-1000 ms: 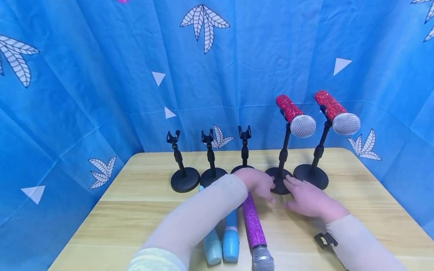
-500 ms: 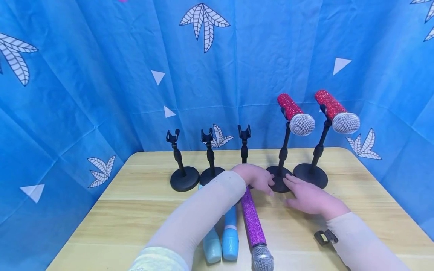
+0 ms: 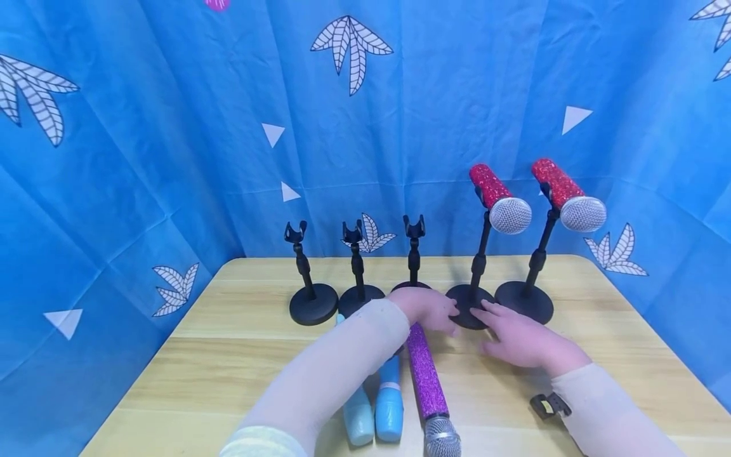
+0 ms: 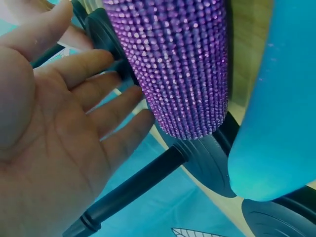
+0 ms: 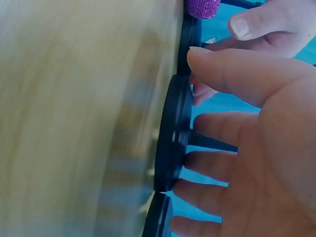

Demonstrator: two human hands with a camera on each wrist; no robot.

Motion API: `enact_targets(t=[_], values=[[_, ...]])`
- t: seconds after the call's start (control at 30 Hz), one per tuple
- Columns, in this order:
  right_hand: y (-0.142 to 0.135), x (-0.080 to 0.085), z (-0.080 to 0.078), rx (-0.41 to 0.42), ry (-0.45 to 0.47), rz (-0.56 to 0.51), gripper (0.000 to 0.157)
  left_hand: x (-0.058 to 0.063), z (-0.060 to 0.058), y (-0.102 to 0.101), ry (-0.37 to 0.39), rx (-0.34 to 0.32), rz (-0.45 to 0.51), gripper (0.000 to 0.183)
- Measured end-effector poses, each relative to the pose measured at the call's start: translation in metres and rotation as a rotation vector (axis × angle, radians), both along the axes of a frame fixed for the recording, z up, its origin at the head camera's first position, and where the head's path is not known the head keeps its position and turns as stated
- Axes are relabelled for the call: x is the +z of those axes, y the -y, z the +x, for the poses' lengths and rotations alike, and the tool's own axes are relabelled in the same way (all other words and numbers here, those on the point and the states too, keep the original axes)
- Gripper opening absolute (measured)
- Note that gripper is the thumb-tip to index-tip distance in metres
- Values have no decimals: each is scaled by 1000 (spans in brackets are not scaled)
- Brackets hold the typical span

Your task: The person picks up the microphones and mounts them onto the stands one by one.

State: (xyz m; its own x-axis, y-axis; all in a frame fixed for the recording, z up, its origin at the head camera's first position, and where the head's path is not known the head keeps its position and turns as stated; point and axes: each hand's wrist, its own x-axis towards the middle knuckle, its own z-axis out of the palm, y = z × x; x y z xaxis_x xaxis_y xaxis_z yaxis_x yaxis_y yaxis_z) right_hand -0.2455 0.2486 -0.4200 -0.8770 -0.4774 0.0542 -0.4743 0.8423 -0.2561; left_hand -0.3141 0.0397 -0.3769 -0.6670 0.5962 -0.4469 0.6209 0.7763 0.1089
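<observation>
My left hand (image 3: 429,308) reaches across to the left side of a round black stand base (image 3: 469,297), fingers loosely extended and holding nothing. On the other side, my right hand (image 3: 522,336) has its fingertips over the same base's right edge, fingers spread. This microphone stand (image 3: 481,244) bears a red glittery microphone (image 3: 492,187) with a silver mesh head. Beneath my left wrist lies a purple glittery microphone (image 3: 427,381); its beaded handle (image 4: 173,69) passes beside the left fingers in the left wrist view. The right wrist view shows my right palm (image 5: 266,163) alongside the base (image 5: 173,133).
Another stand (image 3: 537,260) with a red microphone (image 3: 559,184) is at the far right. Three stands with bare clips, such as the leftmost stand (image 3: 305,273), line the back left. A pale blue microphone (image 3: 358,416) and a brighter blue microphone (image 3: 389,412) lie under my left forearm.
The head view has tilted slightly upward. Both hands stay around the same stand base, with only small finger shifts; the red microphone above it has turned very slightly.
</observation>
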Motion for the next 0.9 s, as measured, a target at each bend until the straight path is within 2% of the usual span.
enact_targets(t=[0.13, 0.27, 0.47, 0.6, 0.77, 0.9], values=[[3, 4, 4, 25, -16, -7, 64, 4, 5, 11, -42, -2, 32, 62], [8, 7, 8, 61, -37, -10, 62, 9, 15, 30, -92, -12, 91, 62], [16, 11, 13, 99, -88, 11, 61, 16, 35, 76, -149, -13, 197, 65], [23, 19, 18, 137, -108, 12, 58, 13, 47, 106, -176, -10, 268, 66], [36, 23, 21, 218, -116, 8, 56, 7, 57, 133, -194, 59, 339, 69], [51, 21, 20, 305, -146, 15, 60, 5, 58, 147, -181, 120, 416, 70]])
